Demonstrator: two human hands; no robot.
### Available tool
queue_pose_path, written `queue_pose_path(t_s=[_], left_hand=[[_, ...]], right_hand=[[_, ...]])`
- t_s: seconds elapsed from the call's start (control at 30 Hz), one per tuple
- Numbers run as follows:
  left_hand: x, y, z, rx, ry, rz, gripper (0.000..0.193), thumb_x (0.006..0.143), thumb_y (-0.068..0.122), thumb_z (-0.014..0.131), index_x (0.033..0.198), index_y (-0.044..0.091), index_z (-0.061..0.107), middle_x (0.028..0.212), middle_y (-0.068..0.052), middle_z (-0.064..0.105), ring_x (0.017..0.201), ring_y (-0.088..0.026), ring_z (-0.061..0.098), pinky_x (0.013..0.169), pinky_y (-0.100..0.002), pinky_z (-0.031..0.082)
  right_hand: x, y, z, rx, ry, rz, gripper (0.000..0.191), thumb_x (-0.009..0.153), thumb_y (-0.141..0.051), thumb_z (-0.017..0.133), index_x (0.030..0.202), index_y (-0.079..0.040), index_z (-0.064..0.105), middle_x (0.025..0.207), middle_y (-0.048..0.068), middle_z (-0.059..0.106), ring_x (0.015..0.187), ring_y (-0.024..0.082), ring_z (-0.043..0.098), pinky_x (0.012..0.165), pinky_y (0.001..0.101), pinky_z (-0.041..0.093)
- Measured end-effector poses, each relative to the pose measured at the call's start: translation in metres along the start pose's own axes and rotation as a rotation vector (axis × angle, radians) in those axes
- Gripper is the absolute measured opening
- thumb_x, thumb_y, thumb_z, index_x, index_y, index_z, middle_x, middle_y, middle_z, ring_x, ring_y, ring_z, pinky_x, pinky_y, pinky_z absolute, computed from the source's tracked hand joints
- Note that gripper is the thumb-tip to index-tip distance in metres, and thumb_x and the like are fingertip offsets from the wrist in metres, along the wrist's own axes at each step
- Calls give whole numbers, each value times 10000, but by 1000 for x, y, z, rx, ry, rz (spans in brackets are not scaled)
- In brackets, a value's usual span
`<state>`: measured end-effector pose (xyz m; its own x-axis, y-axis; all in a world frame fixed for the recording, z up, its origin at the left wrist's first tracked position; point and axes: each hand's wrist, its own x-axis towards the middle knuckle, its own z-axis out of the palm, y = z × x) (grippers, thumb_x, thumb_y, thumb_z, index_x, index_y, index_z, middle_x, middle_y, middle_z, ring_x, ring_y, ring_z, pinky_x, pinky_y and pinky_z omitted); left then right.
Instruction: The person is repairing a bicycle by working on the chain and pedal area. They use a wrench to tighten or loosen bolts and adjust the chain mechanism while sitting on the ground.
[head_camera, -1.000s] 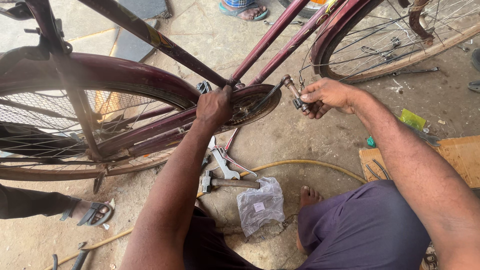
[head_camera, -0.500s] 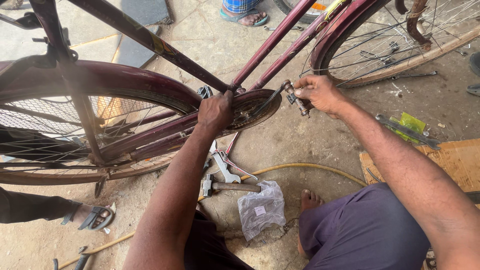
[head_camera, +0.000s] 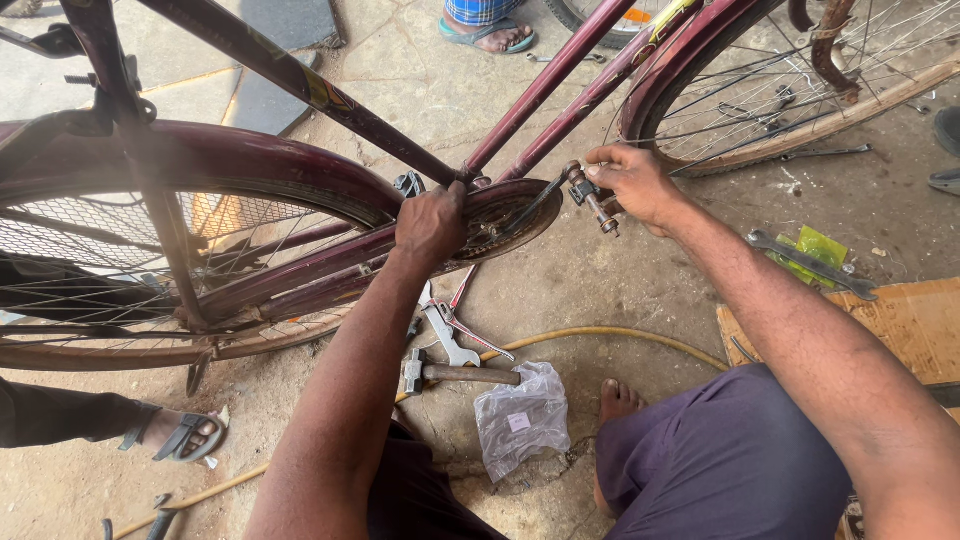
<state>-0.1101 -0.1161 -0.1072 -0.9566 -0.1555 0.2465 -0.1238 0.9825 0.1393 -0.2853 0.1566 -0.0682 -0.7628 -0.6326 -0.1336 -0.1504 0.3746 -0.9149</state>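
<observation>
My left hand (head_camera: 430, 225) is gripping the maroon chain guard (head_camera: 500, 215) at the crank, fingers curled over it. My right hand (head_camera: 635, 185), at three o'clock from it, is closing around the pedal (head_camera: 590, 198). A hammer (head_camera: 455, 373) is lying on the floor at six o'clock.

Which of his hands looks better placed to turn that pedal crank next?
Probably the right hand: it already grips the pedal axle at the crank's end. The left hand rests on the chain cover, apparently steadying it.
</observation>
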Motion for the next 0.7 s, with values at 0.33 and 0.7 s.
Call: queue_pose_path(t_s=[0.33, 0.7], left_hand=[[-3, 2, -11, -55, 4, -17, 250, 850, 64, 711, 1091, 29, 656, 871, -207, 718, 755, -353, 722, 667, -492, 575], [0, 4, -8, -18, -104, -57, 291, 910, 88, 694, 1185, 12, 638, 855, -191, 725, 686, -289, 726, 584, -438, 584]], right_hand=[[9, -12, 15, 248, -39, 166, 317, 990, -142, 622, 1283, -23, 625, 933, 102, 690, 673, 113, 663, 513, 259, 610], [-3, -7, -6, 166, -110, 158, 459, 884, -126, 756, 1306, -21, 609, 960, 90, 756, 830, 130, 718, 665, 291, 596]])
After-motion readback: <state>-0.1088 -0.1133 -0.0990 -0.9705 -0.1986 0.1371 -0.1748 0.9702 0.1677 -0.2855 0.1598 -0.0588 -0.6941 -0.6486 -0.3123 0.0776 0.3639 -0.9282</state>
